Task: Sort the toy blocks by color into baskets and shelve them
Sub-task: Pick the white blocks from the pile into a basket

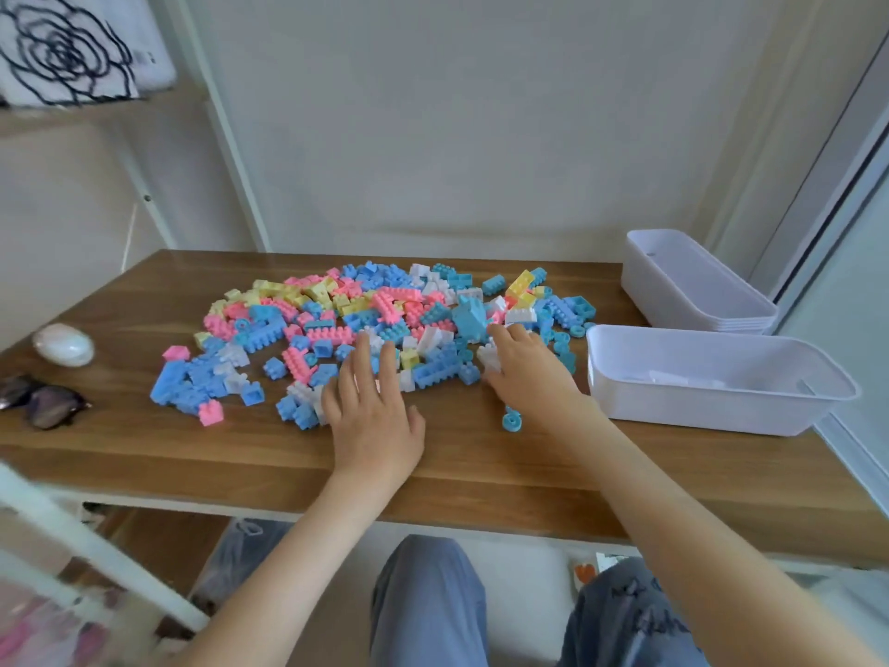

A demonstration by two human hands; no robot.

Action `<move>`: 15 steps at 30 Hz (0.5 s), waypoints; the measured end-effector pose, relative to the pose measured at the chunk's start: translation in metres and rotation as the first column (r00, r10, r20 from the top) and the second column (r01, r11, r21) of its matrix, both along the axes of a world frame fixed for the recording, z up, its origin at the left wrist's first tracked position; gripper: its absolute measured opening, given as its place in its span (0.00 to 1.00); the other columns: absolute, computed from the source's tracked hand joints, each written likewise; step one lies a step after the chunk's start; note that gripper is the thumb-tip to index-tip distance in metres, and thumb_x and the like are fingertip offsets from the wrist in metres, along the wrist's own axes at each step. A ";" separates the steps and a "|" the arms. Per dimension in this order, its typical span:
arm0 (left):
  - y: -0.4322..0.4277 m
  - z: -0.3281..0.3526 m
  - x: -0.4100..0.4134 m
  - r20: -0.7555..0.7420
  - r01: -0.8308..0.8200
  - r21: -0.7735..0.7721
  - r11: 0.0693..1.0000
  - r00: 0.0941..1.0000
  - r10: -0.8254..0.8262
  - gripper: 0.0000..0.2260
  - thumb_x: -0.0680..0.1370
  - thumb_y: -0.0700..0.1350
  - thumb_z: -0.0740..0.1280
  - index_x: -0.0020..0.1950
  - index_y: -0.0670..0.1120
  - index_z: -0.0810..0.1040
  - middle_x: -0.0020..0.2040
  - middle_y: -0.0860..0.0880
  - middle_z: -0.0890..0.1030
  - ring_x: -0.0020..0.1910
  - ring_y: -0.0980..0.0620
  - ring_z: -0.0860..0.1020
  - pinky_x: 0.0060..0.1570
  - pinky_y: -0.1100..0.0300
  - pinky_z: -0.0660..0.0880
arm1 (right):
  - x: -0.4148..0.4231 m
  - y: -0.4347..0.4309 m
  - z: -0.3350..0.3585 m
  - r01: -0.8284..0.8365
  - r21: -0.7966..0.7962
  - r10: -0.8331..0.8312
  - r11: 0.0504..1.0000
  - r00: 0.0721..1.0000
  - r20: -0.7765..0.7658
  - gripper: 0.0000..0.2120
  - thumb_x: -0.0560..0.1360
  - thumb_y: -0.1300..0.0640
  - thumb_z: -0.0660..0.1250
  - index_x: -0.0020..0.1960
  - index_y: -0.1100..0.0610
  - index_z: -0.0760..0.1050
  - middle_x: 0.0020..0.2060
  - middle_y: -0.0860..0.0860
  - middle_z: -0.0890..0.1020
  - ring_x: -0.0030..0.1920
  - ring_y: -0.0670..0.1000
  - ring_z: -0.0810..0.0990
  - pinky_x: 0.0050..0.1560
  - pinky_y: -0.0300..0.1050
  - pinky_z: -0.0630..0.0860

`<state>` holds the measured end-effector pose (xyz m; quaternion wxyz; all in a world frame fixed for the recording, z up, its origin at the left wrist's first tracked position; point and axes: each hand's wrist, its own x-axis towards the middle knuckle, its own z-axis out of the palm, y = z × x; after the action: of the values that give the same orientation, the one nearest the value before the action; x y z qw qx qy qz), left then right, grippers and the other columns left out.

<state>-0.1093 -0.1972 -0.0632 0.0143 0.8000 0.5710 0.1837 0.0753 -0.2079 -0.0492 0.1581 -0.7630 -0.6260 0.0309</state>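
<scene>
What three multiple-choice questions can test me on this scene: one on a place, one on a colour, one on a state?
1. Where do the white baskets stand on the table?
A. At its right end
B. At its left end
C. In its middle

2. Which colour is missing among the blocks?
A. Pink
B. Green
C. Yellow

3. How does the left hand lie?
A. Gripping a basket
B. Closed in a fist
C. Fingers straight, over the blocks

Answers:
1 A: the baskets stand to the right of the pile.
2 B: the blocks are pink, blue, yellow and white.
3 C: its fingers stretch flat onto the pile's near edge.
</scene>
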 end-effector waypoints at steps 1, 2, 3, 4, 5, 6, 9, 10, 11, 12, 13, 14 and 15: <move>0.003 -0.003 -0.005 -0.016 -0.027 -0.014 1.000 1.000 0.027 0.34 0.79 0.55 0.58 0.78 0.46 0.42 0.78 0.44 0.42 0.76 0.43 0.46 0.72 0.45 0.48 | 0.000 0.005 -0.004 -0.003 -0.032 0.004 0.999 1.000 0.023 0.21 0.79 0.56 0.60 0.71 0.57 0.62 0.67 0.56 0.67 0.66 0.58 0.67 0.61 0.52 0.71; 0.007 -0.005 -0.008 -0.025 -0.050 -0.035 0.998 0.998 0.049 0.34 0.79 0.56 0.57 0.78 0.46 0.43 0.78 0.44 0.43 0.76 0.42 0.47 0.72 0.45 0.49 | 0.000 0.008 -0.008 -0.026 -0.055 0.030 0.998 0.998 0.060 0.19 0.79 0.57 0.59 0.69 0.57 0.64 0.66 0.55 0.67 0.64 0.58 0.68 0.60 0.52 0.72; 0.012 -0.007 -0.010 -0.038 -0.067 -0.055 0.996 0.997 0.065 0.33 0.80 0.57 0.55 0.78 0.46 0.44 0.78 0.43 0.45 0.76 0.42 0.48 0.72 0.45 0.50 | -0.001 0.010 -0.008 -0.046 -0.067 0.051 0.997 0.996 0.071 0.17 0.79 0.58 0.58 0.68 0.57 0.66 0.66 0.55 0.67 0.63 0.57 0.68 0.59 0.51 0.73; 0.017 -0.007 -0.012 -0.058 -0.079 -0.068 0.995 0.995 0.075 0.32 0.80 0.57 0.54 0.78 0.46 0.45 0.78 0.43 0.47 0.75 0.41 0.51 0.72 0.46 0.51 | -0.001 0.011 -0.009 -0.065 -0.068 0.071 0.996 0.993 0.089 0.16 0.79 0.59 0.57 0.67 0.57 0.67 0.66 0.55 0.67 0.62 0.57 0.69 0.58 0.50 0.73; 0.021 -0.008 -0.012 -0.081 -0.087 -0.070 0.994 0.993 0.082 0.30 0.80 0.57 0.53 0.78 0.46 0.47 0.77 0.43 0.51 0.74 0.41 0.53 0.71 0.46 0.53 | -0.002 0.011 -0.007 -0.070 -0.061 0.074 0.996 0.995 0.068 0.16 0.79 0.60 0.57 0.66 0.57 0.68 0.65 0.55 0.67 0.61 0.57 0.70 0.57 0.50 0.74; 0.023 -0.007 -0.010 -0.100 -0.089 -0.061 0.994 0.991 0.083 0.29 0.81 0.56 0.53 0.77 0.46 0.48 0.76 0.43 0.55 0.73 0.42 0.57 0.70 0.47 0.55 | -0.002 0.010 -0.004 -0.071 -0.045 0.073 0.996 0.997 0.027 0.15 0.79 0.61 0.57 0.66 0.57 0.68 0.64 0.55 0.67 0.59 0.57 0.73 0.56 0.50 0.74; 0.026 -0.007 -0.003 -0.106 -0.068 -0.014 0.998 0.992 0.066 0.25 0.81 0.53 0.53 0.76 0.47 0.53 0.71 0.45 0.64 0.68 0.45 0.63 0.64 0.51 0.60 | 0.000 0.007 -0.002 -0.092 -0.003 0.092 0.996 0.993 -0.073 0.14 0.79 0.61 0.60 0.64 0.55 0.67 0.61 0.53 0.68 0.53 0.54 0.77 0.51 0.45 0.75; 0.025 -0.008 -0.001 -0.087 -0.056 -0.002 0.998 0.995 0.055 0.23 0.82 0.51 0.54 0.75 0.46 0.55 0.70 0.45 0.65 0.67 0.45 0.64 0.63 0.52 0.61 | 0.001 0.007 -0.003 -0.092 0.005 0.093 0.996 0.991 -0.099 0.13 0.79 0.61 0.60 0.63 0.54 0.67 0.61 0.52 0.69 0.52 0.53 0.76 0.49 0.44 0.75; 0.025 -0.009 0.000 -0.052 -0.043 0.006 0.999 0.998 0.044 0.23 0.82 0.50 0.55 0.75 0.46 0.56 0.69 0.45 0.66 0.66 0.45 0.65 0.62 0.53 0.62 | 0.002 0.006 -0.004 -0.091 0.016 0.092 0.996 0.989 -0.116 0.13 0.78 0.60 0.60 0.62 0.54 0.67 0.60 0.52 0.70 0.51 0.52 0.76 0.49 0.44 0.76; 0.025 -0.010 0.001 0.000 -0.029 0.006 1.000 1.000 0.029 0.23 0.82 0.49 0.56 0.75 0.45 0.56 0.69 0.44 0.66 0.66 0.45 0.65 0.62 0.53 0.63 | 0.003 0.006 -0.006 -0.093 0.021 0.095 0.995 0.987 -0.131 0.13 0.78 0.60 0.61 0.62 0.54 0.67 0.60 0.52 0.70 0.52 0.52 0.76 0.50 0.45 0.76; 0.024 -0.011 0.001 0.060 -0.013 0.003 1.000 0.998 0.013 0.24 0.81 0.48 0.58 0.75 0.43 0.56 0.68 0.43 0.66 0.65 0.44 0.66 0.62 0.53 0.64 | 0.004 0.006 -0.007 -0.097 0.020 0.099 0.995 0.985 -0.141 0.15 0.78 0.60 0.61 0.64 0.54 0.67 0.61 0.52 0.71 0.53 0.52 0.76 0.51 0.46 0.77; 0.024 -0.011 0.000 0.119 0.004 0.000 1.000 0.993 -0.004 0.25 0.80 0.47 0.61 0.74 0.43 0.56 0.67 0.42 0.67 0.64 0.44 0.66 0.61 0.54 0.65 | 0.004 0.005 -0.007 -0.102 0.007 0.102 0.995 0.982 -0.157 0.17 0.78 0.60 0.61 0.66 0.54 0.66 0.63 0.52 0.70 0.56 0.53 0.76 0.54 0.46 0.76; 0.024 -0.012 0.000 0.164 0.021 -0.003 1.000 0.986 -0.020 0.26 0.80 0.47 0.62 0.74 0.42 0.56 0.66 0.41 0.67 0.63 0.44 0.67 0.60 0.55 0.66 | 0.005 0.005 -0.007 -0.108 -0.007 0.106 0.994 0.980 -0.166 0.20 0.78 0.60 0.61 0.69 0.53 0.64 0.66 0.52 0.69 0.59 0.53 0.75 0.56 0.47 0.76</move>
<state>-0.1096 -0.1728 -0.0748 0.0650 0.7879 0.5602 0.2473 0.0798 -0.2029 -0.0567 0.2018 -0.7243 -0.6505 0.1076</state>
